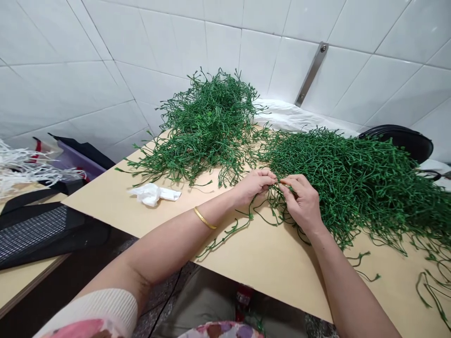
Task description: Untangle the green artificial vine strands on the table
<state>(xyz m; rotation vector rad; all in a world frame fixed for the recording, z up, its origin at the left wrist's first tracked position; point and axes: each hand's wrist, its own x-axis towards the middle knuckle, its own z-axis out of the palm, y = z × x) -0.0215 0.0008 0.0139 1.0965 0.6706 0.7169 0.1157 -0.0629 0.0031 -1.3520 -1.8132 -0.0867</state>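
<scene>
One thin green cord-like strand (277, 182), pinched
Left hand (254, 186) and right hand (303, 199) both clamp their grip on it, by the left edge of the large tangled green heap (355, 183) on the tan desk (253, 256).

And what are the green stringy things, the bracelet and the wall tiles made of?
The green strands: probably plastic or coated cord, slightly shiny, thin and curling. The bracelet: likely metal, since it looks smooth, gold-coloured and shiny. The wall tiles: probably glazed ceramic, glossy white and catching the light.
</scene>
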